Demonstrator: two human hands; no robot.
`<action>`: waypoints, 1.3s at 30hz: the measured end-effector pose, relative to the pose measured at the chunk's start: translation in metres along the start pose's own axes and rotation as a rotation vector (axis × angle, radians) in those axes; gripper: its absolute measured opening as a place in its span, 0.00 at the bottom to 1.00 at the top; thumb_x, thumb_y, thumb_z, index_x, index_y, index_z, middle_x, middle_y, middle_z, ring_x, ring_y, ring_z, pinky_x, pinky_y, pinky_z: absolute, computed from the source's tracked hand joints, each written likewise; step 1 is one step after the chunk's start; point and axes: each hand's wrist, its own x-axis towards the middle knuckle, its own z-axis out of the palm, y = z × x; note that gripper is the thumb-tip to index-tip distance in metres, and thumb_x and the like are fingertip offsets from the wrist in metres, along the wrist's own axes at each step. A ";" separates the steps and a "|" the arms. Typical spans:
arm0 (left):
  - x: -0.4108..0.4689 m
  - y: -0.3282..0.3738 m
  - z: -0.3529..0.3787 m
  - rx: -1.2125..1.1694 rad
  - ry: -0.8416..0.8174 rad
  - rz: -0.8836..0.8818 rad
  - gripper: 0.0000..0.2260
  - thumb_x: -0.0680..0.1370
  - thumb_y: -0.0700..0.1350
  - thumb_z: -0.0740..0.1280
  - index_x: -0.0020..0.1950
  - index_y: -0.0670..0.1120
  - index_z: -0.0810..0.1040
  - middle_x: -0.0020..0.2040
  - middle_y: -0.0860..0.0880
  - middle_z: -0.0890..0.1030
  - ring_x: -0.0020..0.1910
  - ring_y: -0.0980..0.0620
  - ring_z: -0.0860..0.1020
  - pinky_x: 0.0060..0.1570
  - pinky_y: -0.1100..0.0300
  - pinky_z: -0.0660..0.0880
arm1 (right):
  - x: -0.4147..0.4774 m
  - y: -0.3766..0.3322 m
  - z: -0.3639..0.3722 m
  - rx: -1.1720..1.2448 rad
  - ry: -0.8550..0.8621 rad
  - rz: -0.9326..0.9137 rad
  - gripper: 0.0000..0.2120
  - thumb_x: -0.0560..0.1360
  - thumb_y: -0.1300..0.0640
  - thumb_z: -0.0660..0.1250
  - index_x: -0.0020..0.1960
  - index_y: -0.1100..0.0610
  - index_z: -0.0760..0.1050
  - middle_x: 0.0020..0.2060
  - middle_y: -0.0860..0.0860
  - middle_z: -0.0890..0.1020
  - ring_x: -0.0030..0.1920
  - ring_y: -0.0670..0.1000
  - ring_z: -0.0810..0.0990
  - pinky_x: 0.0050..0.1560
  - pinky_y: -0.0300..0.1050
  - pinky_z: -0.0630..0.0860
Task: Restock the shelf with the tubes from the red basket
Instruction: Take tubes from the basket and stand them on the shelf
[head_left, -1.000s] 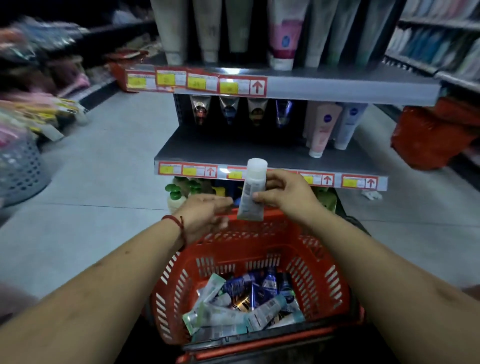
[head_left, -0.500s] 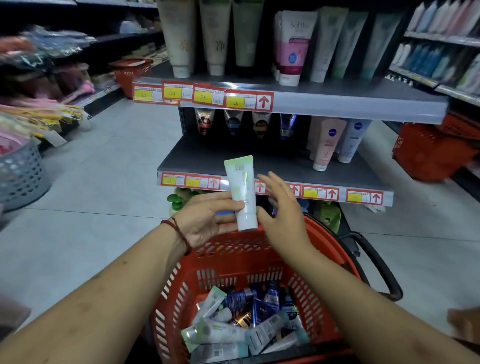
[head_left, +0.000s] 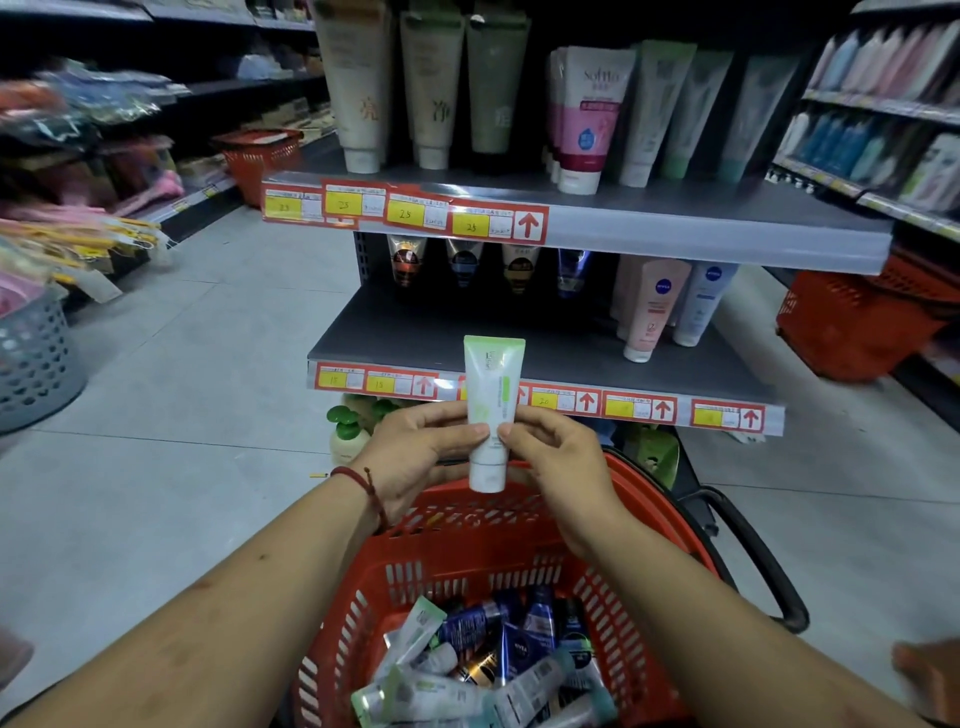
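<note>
Right hand (head_left: 558, 457) has closed from flat-open onto white-green tube (head_left: 491, 410); left hand (head_left: 415, 452) pinches it from the other side. Tube upright, cap down, above red basket (head_left: 524, 525) rim, before lower shelf (head_left: 395, 338). More tubes lie in basket.

The white-and-green tube (head_left: 492, 405) is showing smooth, faintly glossy plastic. The red basket (head_left: 467, 540) is looking like slotted hard plastic with a dull sheen. The grey shelf (head_left: 395, 332) is appearing matt, like painted metal, its paper price labels (head_left: 639, 408) sitting behind a shiny clear strip.
</note>
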 end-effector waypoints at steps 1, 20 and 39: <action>0.001 0.000 0.000 0.004 0.001 0.008 0.15 0.76 0.37 0.72 0.62 0.43 0.81 0.56 0.45 0.86 0.55 0.44 0.84 0.53 0.50 0.82 | 0.001 0.000 0.000 -0.010 0.001 -0.004 0.11 0.79 0.61 0.69 0.61 0.56 0.80 0.51 0.49 0.87 0.51 0.48 0.86 0.54 0.52 0.83; -0.004 0.007 0.010 -0.063 -0.001 0.109 0.16 0.74 0.33 0.72 0.62 0.41 0.80 0.56 0.44 0.86 0.55 0.46 0.84 0.51 0.53 0.83 | 0.010 -0.014 -0.012 -0.049 -0.001 -0.035 0.12 0.76 0.64 0.72 0.58 0.54 0.82 0.50 0.49 0.87 0.51 0.50 0.86 0.55 0.56 0.83; 0.012 0.091 0.072 0.211 -0.026 0.355 0.16 0.74 0.33 0.73 0.60 0.45 0.83 0.53 0.47 0.86 0.52 0.48 0.85 0.50 0.56 0.83 | 0.029 -0.098 -0.059 -0.095 0.040 -0.196 0.12 0.75 0.66 0.72 0.56 0.55 0.81 0.49 0.50 0.87 0.50 0.52 0.86 0.52 0.58 0.83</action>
